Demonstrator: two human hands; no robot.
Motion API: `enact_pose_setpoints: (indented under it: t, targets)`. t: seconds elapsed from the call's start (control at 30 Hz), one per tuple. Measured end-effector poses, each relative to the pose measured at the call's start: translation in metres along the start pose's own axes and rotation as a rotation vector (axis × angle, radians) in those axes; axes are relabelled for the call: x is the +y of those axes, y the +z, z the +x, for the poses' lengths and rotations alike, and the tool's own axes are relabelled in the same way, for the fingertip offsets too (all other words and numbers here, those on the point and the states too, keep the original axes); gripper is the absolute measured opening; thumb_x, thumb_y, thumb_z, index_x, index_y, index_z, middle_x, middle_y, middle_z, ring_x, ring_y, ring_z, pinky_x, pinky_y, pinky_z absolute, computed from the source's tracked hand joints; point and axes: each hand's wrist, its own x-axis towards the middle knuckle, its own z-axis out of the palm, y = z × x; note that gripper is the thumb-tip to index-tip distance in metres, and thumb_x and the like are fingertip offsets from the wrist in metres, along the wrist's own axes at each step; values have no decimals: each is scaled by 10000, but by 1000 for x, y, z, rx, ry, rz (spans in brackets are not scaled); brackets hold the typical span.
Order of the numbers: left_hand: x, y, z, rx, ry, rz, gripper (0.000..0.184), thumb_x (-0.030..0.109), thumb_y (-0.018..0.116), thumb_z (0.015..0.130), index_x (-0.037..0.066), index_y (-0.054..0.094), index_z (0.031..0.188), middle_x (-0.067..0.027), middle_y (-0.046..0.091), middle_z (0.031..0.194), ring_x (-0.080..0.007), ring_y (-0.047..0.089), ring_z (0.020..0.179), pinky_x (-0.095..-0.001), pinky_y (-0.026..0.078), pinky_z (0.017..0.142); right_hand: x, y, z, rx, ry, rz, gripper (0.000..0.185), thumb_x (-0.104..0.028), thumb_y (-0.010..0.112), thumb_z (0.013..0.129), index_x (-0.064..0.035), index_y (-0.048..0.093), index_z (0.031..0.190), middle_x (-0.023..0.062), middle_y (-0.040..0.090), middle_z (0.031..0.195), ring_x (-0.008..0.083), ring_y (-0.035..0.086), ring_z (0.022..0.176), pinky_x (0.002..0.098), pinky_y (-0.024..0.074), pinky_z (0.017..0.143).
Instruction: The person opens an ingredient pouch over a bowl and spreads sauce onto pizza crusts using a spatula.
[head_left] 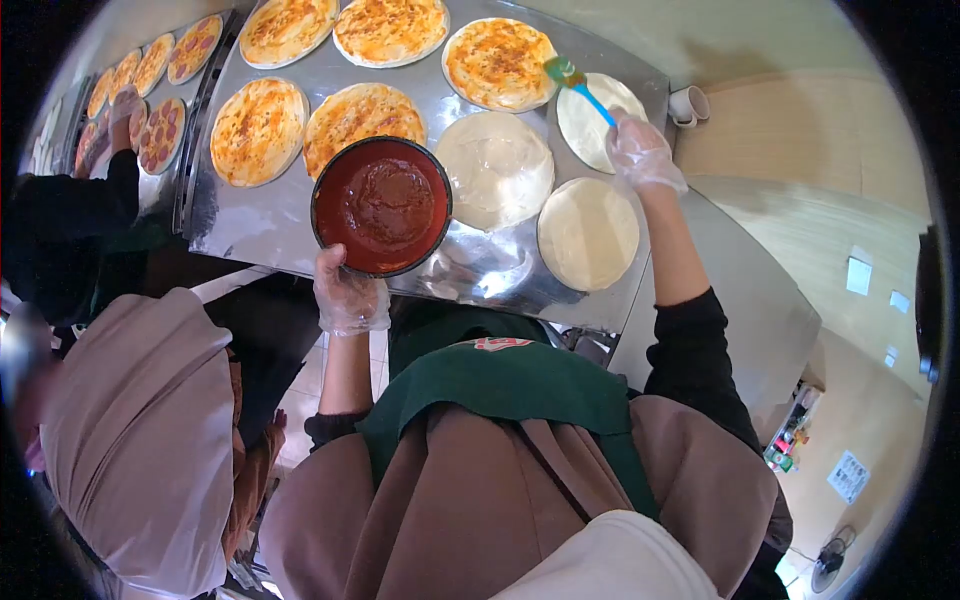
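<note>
My left hand [350, 292], in a clear plastic glove, grips the near rim of a bowl [420, 245] with red sauce [390, 200] inside. The bowl is held over the table's front part, partly covering a sauced pizza base [365, 115]. In my gloved right hand [640, 152] is a basting brush [590, 95] with a blue handle and a sauce-smeared green head. Its head is beside a sauced base [498, 62] at the back. My right hand is over the edge of a plain base [598, 115]. Two more pale bases [495, 170] lie in front.
More sauced bases [258, 130] cover the left and back of the metal table [240, 222]. At left, a co-worker's gloved hand [125, 103] is among topped pizzas [162, 135]. Another person [140, 430] stands close on my left. White cups [688, 105] sit past the right corner.
</note>
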Motion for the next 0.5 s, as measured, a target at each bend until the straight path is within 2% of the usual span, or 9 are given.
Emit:
enact_pose_setpoints:
  t: [0.07, 0.17, 0.27, 0.37, 0.43, 0.47, 0.5]
  targets:
    - [0, 6, 0, 15, 13, 13, 583, 213, 585, 705, 32, 429, 1237, -116, 496, 1229, -261, 478, 1133, -407, 368, 989, 0, 4, 21, 134, 0, 114, 226, -151, 448, 818, -76, 545, 1008, 204, 610, 889, 354, 602, 852, 467, 467, 743]
    - [-3, 7, 1, 35, 3, 12, 582, 214, 585, 703, 33, 432, 1234, -116, 498, 1228, -261, 484, 1127, -410, 369, 988, -2, 24, 71, 35, -20, 83, 256, -176, 446, 826, -83, 522, 1052, 213, 607, 924, 356, 595, 893, 466, 463, 769]
    - [-5, 3, 1, 81, -11, 10, 591, 219, 585, 700, 33, 426, 1238, -117, 501, 1224, -260, 486, 1126, -411, 371, 986, -7, 35, 48, -96, 77, 180, 258, -194, 449, 830, -79, 523, 1048, 206, 609, 956, 359, 592, 912, 455, 467, 778]
    - [-7, 3, 3, 53, -6, 21, 590, 223, 585, 698, 34, 429, 1235, -116, 506, 1218, -259, 495, 1116, -403, 378, 981, -9, 42, 2, -58, 40, 202, 251, -219, 460, 835, -74, 538, 1024, 200, 616, 939, 365, 594, 904, 447, 467, 776]
    - [-8, 0, 7, 54, -4, 29, 592, 222, 585, 697, 35, 427, 1236, -116, 507, 1217, -259, 495, 1116, -401, 377, 983, -21, 22, -23, -243, 83, 380, 245, -228, 469, 838, -73, 549, 1012, 199, 622, 896, 366, 602, 867, 443, 471, 756]
    - [-9, 0, 9, 57, 0, 37, 594, 222, 584, 695, 35, 426, 1237, -115, 508, 1216, -260, 495, 1116, -400, 377, 984, -20, 23, -26, -240, 83, 379, 245, -228, 469, 838, -73, 549, 1012, 199, 622, 896, 366, 602, 867, 443, 471, 756]
    - [-9, 1, 10, 55, 1, 36, 594, 222, 584, 695, 35, 426, 1237, -115, 508, 1216, -260, 495, 1116, -400, 377, 984, -17, 26, -29, -225, 14, 517, 248, -236, 470, 841, -78, 549, 1014, 199, 623, 883, 367, 602, 849, 445, 470, 746]
